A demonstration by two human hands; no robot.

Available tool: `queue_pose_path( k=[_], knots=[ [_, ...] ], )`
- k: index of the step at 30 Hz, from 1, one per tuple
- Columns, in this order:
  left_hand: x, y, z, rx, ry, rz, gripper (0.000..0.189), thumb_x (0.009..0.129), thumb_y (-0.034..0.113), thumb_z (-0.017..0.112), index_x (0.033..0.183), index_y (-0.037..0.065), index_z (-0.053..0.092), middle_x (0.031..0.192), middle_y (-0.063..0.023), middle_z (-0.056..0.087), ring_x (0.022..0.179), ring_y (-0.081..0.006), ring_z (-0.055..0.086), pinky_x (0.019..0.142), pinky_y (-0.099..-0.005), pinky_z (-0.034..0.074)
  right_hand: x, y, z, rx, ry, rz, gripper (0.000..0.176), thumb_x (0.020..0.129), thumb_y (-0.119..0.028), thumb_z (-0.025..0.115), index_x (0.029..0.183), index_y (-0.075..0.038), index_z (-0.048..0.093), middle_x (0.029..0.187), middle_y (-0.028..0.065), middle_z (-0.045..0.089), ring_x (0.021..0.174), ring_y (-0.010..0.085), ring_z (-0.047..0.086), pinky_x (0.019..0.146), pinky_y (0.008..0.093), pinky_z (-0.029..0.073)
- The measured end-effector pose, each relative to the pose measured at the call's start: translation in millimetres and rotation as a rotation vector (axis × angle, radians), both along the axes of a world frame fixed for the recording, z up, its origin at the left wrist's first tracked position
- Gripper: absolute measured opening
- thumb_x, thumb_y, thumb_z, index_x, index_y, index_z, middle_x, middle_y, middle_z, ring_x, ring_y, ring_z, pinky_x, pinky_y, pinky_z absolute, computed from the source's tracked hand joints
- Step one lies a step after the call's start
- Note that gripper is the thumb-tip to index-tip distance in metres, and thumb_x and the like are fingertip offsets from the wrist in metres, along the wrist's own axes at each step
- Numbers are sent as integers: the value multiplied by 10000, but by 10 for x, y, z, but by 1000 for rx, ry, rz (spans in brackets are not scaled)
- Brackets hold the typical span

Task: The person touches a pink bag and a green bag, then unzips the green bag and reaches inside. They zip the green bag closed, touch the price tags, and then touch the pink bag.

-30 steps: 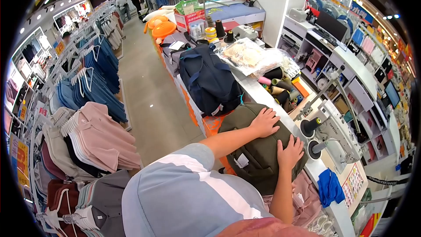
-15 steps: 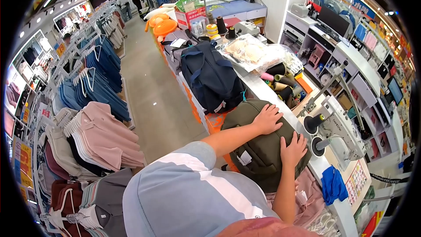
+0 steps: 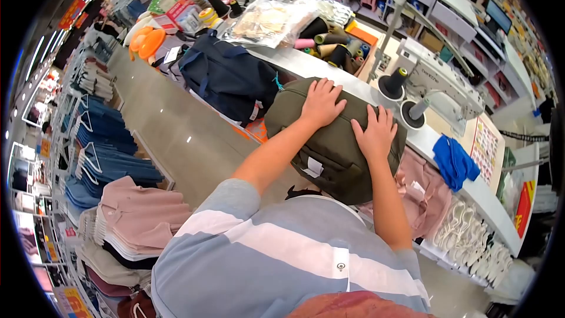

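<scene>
Pressing down on the green bag (image 3: pixel 335 153), the left hand (image 3: pixel 321 103) and right hand (image 3: pixel 374 132) lie flat and spread open, gripping nothing. The green bag sits at the desk (image 3: pixel 297 63) edge, a navy bag (image 3: pixel 226 79) just beside it and a sewing machine (image 3: pixel 438 82) right behind it.

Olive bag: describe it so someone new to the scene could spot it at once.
Follow the white counter to the sewing machine. Just before it, at the counter's edge, lies the olive bag with the left hand and right hand flat on top. It is dull green with a white tag, unlike the navy bag beside it.
</scene>
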State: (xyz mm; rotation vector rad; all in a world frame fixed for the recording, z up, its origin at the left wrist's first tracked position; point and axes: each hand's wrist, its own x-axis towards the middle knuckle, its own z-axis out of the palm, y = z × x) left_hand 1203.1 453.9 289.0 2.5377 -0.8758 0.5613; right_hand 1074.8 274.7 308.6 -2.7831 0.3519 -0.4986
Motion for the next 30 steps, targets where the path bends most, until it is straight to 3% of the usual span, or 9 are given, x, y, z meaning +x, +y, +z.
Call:
queue_pose_path(
  k=[30],
  knots=[
    [23, 5, 8, 75, 66, 14, 529, 1037, 415, 681, 1452, 87, 672, 1515, -166, 599, 1509, -371, 472, 1281, -559, 319, -28, 25, 11, 39, -43, -16, 688, 899, -520, 804, 1458, -134, 693, 1605, 190, 529, 1550, 410, 400, 1240, 708, 304]
  ],
)
